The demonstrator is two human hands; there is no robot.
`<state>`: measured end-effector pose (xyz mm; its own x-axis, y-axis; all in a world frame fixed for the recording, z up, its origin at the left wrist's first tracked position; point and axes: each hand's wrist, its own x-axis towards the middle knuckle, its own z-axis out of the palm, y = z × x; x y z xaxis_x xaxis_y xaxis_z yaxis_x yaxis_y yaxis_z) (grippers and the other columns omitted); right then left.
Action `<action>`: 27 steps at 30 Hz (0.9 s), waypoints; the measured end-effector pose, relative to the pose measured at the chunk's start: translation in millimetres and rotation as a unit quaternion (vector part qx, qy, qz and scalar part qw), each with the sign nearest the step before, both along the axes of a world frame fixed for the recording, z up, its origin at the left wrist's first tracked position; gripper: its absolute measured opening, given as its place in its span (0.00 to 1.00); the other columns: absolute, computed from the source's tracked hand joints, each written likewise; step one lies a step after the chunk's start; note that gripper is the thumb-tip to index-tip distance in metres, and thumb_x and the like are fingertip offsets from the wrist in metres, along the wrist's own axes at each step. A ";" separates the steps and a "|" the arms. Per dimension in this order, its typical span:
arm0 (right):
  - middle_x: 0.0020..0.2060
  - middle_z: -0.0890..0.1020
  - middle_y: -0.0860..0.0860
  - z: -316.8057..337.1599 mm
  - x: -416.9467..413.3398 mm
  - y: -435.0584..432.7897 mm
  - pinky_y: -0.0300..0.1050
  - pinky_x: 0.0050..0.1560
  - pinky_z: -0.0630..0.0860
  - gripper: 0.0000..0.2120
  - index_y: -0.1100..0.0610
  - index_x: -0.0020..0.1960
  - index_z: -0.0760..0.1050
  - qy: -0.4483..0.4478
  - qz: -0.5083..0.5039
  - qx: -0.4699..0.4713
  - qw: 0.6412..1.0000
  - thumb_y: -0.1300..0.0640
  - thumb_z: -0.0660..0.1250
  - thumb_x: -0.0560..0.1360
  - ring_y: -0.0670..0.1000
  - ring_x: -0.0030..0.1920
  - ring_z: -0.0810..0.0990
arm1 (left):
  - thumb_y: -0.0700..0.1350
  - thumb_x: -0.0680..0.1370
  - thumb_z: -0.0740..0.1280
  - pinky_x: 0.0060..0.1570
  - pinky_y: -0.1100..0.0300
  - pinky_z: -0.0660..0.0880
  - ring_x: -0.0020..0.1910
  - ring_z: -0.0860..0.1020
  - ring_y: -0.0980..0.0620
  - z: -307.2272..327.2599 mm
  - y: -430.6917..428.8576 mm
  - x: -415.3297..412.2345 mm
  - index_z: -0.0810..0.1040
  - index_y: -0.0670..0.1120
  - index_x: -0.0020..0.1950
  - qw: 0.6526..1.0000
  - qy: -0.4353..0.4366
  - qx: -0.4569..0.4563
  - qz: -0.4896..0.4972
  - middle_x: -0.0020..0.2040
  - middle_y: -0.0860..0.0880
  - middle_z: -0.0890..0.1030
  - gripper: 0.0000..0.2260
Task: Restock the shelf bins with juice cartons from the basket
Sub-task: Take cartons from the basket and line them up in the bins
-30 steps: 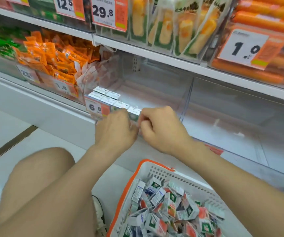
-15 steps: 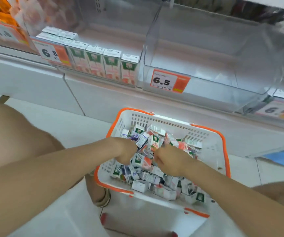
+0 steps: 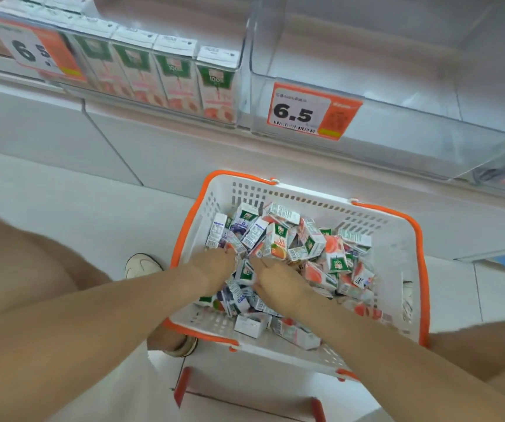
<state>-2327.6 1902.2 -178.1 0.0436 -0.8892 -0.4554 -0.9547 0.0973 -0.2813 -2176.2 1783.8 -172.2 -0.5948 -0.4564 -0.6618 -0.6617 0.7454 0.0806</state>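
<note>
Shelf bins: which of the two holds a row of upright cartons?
The left bin, behind the half-cropped 6.5 tag: green-and-pink cartons stand along its front. The right bin shows none.

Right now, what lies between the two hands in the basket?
In the head view, a green-labelled juice carton sits between the left hand and the right hand, inside the basket.

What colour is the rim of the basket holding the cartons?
The basket rim is orange, its walls white; the head view shows it plainly.
</note>
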 end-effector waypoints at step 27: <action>0.52 0.82 0.53 206.7 7.8 -39.1 0.43 0.40 0.80 0.12 0.43 0.67 0.71 -0.543 -0.388 -0.141 0.731 0.50 0.61 0.84 0.44 0.41 0.83 | 0.50 0.75 0.72 0.44 0.56 0.71 0.38 0.78 0.50 243.3 -64.3 16.3 0.85 0.45 0.49 0.861 0.380 0.138 0.308 0.39 0.53 0.83 0.10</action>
